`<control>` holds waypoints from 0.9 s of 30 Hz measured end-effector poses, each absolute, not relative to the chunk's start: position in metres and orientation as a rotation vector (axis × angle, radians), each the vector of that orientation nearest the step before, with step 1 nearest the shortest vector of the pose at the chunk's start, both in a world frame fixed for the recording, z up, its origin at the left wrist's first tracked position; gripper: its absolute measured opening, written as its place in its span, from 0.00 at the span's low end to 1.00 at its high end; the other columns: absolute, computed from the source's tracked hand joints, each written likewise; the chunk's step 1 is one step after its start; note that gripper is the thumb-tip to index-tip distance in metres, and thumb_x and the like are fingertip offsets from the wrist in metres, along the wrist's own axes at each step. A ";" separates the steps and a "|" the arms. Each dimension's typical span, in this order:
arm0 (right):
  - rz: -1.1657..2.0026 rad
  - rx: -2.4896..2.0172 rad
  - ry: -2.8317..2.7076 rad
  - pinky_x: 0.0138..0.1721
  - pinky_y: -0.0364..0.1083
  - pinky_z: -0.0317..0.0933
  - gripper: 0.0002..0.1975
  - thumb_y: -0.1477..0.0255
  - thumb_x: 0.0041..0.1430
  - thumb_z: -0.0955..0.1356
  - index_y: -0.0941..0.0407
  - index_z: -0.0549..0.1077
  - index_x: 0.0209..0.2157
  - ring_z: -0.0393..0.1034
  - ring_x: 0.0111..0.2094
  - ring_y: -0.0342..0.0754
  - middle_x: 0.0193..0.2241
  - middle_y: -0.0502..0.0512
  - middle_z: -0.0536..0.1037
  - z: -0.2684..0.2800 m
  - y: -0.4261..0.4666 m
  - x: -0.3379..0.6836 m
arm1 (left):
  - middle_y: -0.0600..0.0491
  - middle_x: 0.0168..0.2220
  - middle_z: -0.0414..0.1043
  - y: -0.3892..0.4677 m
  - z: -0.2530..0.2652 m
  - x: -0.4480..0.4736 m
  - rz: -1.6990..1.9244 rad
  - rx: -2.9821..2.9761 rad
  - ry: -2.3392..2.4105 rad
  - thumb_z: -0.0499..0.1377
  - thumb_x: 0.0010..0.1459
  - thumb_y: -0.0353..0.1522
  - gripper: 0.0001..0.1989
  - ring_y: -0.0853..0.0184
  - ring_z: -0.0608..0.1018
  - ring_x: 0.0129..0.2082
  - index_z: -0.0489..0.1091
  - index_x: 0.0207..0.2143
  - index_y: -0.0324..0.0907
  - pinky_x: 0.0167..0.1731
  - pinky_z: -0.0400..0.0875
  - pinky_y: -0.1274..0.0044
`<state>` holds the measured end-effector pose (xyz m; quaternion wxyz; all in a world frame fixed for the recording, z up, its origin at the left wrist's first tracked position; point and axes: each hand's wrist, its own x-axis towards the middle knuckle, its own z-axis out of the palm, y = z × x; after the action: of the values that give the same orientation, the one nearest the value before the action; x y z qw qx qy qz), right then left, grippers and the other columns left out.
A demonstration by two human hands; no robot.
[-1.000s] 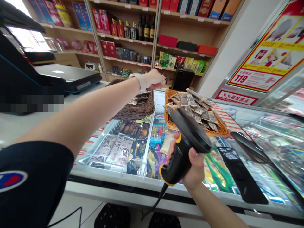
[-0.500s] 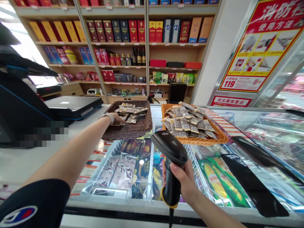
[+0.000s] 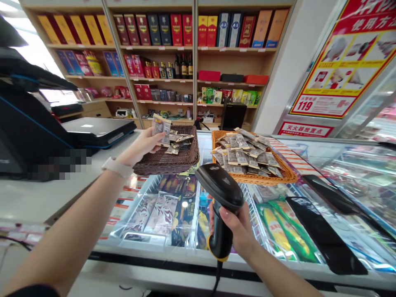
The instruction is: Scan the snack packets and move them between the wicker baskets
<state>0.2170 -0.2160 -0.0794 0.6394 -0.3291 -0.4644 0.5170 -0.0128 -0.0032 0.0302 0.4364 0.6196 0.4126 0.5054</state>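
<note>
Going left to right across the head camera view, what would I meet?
Black device with a flat silver top, small clear packet with cream edges in the left hand, black handheld scanner with yellow trim in the right hand, orange woven basket, long flat black panel.

Bright; window (image 3: 33, 48) washed out upper left; reflection spot on freezer glass (image 3: 185, 204); edges stretched.

Count two hands (image 3: 140, 146), one barcode scanner (image 3: 220, 189), one hand-held packet (image 3: 161, 130) and two wicker baskets (image 3: 167, 167). Tally three flat-lying boxes (image 3: 209, 75), five yellow boxes (image 3: 75, 29), three dark bottles (image 3: 184, 68). Cannot number basketed packets (image 3: 236, 157) through overlap.
</note>
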 end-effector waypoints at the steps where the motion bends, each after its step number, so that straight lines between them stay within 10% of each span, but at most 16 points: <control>1: 1.193 -0.750 -1.064 0.25 0.46 0.68 0.18 0.53 0.58 0.74 0.54 0.74 0.32 0.67 0.22 0.45 0.24 0.50 0.74 -0.079 -0.216 0.217 | 0.58 0.24 0.68 -0.022 0.026 -0.006 1.231 1.522 1.003 0.66 0.60 0.31 0.06 0.79 0.62 0.17 0.71 0.35 0.40 0.15 0.50 0.85; 12: 1.077 -0.976 -1.356 0.23 0.43 0.52 0.15 0.59 0.62 0.71 0.56 0.70 0.31 0.57 0.23 0.43 0.22 0.46 0.66 -0.059 -0.211 0.217 | 0.52 0.38 0.80 -0.095 -0.063 0.025 1.053 1.251 0.853 0.70 0.53 0.44 0.27 0.68 0.80 0.26 0.70 0.51 0.44 0.25 0.76 0.78; 27: 1.126 -1.115 -1.457 0.28 0.44 0.53 0.12 0.60 0.63 0.70 0.55 0.71 0.35 0.56 0.26 0.44 0.25 0.46 0.65 -0.062 -0.215 0.210 | 0.48 0.42 0.80 -0.088 -0.082 0.017 1.138 1.277 0.862 0.67 0.58 0.41 0.24 0.66 0.80 0.30 0.73 0.55 0.43 0.25 0.75 0.78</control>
<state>0.2098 -0.2147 -0.0625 0.4743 -0.4561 -0.5959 0.4604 0.0165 -0.0884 -0.0822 0.5753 0.5453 0.3682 0.4860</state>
